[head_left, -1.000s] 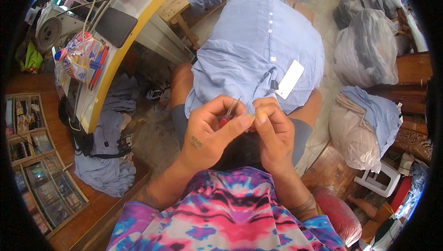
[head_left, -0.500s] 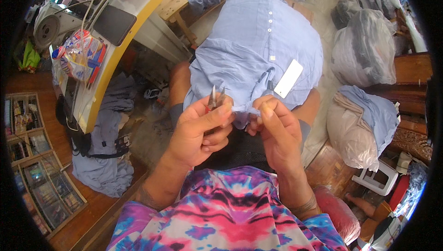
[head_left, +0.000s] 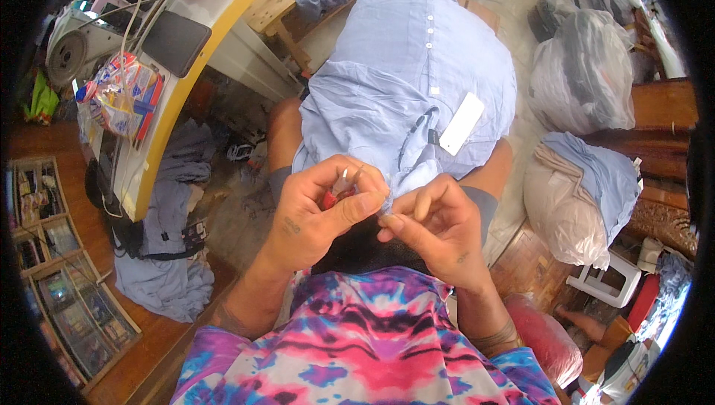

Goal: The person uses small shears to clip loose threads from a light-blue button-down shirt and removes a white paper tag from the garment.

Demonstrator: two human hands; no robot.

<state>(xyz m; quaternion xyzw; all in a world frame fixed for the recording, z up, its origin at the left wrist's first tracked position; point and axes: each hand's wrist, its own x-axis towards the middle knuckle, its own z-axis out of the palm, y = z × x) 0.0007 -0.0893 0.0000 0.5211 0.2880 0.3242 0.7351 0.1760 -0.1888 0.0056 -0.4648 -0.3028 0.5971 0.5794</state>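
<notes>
A light blue shirt with white buttons lies spread over my lap and knees, a blank-looking white tag on its front. My left hand is closed round small red-handled thread snips, their metal blades pointing up and away from me. The thumb and forefinger of that hand also pinch a gathered bit of the shirt. Close beside it, my right hand is closed in a pinch at the same edge of cloth. Whether a loose thread lies between the fingertips is too small to tell.
To the left stands a yellow-edged table bearing a black tablet-like slab and a plastic-wrapped pack. Blue cloth is heaped below. Stuffed plastic bags and a white stool are at the right.
Both hands have come closer to me and nearer each other, drawing the shirt's edge along. The left hand has turned, so the snips' blades now sit lower behind the fingers.
</notes>
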